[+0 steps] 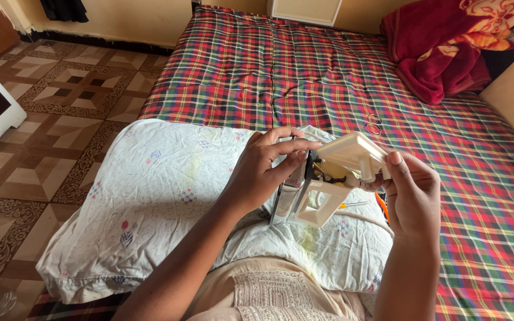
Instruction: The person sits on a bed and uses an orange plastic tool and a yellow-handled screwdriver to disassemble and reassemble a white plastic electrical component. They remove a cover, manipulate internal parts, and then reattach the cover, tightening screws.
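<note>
Our left hand (260,172) grips the opened cream iron (328,178) by its metal soleplate (285,202); our right hand (411,193) holds its shell. Reassembly seems underway; aligning shell calls for steadiness.

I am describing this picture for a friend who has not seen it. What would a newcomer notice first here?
First, the two hands at centre: the left hand and the right hand hold a cream plastic appliance with a shiny metal base, its wiring exposed, above a white pillow. Next comes the bright plaid bedsheet that covers the whole bed. A crumpled red blanket lies in the far right corner.
</note>
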